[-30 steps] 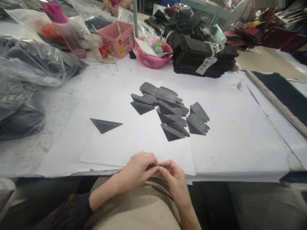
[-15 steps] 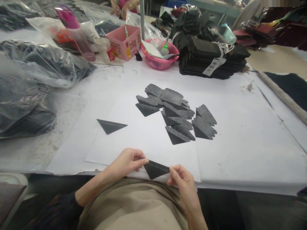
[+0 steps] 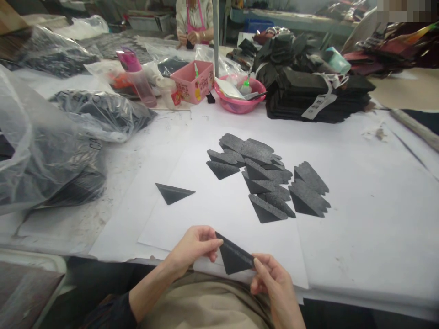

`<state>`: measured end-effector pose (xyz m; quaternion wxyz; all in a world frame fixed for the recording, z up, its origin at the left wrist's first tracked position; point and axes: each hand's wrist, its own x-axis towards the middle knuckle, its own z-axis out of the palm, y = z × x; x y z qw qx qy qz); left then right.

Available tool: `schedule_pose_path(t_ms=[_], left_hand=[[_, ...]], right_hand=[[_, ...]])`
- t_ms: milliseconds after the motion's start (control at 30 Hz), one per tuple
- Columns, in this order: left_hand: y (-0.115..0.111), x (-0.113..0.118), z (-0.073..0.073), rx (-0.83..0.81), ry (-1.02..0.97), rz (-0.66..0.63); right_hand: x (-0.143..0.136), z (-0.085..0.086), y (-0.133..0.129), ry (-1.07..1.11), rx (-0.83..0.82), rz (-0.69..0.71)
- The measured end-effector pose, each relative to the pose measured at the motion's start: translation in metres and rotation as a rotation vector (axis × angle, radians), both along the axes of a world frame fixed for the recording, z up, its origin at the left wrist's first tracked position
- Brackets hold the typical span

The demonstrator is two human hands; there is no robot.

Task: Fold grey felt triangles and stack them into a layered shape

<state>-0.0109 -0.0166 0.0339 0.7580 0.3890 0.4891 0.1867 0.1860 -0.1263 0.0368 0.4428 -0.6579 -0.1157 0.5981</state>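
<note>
Between my hands, just above the table's front edge, is a black triangular piece (image 3: 235,257) with a narrow strip along its long side. My left hand (image 3: 202,244) pinches its upper left corner between thumb and fingers. The right corner is pinched by my right hand (image 3: 272,276). A similar black triangle (image 3: 174,193) lies alone on the white paper to the left. Beyond my hands, several overlapping black pieces with grey speckled faces (image 3: 264,173) are spread out, and a smaller group of them (image 3: 310,192) lies at their right.
At the back stand a pink box (image 3: 194,82), a pink basin (image 3: 240,105), a bottle (image 3: 140,82) and a tied stack of black pieces (image 3: 315,98). Plastic bags (image 3: 68,151) fill the left side. Across the table, a person in a pink apron (image 3: 195,23) works with both hands.
The view has tilted up and shifted left, showing more of the person opposite. The triangle in my hands is tilted more steeply, its right end lower. Both pinches remain.
</note>
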Motion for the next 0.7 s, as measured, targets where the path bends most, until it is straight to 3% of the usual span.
schedule_pose_path(t_ms=[367, 567, 700], left_hand=[[0.003, -0.001, -0.003, -0.03, 0.008, 0.061], [0.003, 0.0, -0.003, -0.034, -0.002, 0.075], [0.004, -0.001, -0.002, -0.037, -0.01, 0.057]], right_hand=[[0.0, -0.003, 0.004, -0.042, -0.028, 0.064], [0.007, -0.012, -0.001, 0.081, -0.021, 0.093], [0.006, -0.007, 0.0, 0.119, -0.014, 0.077]])
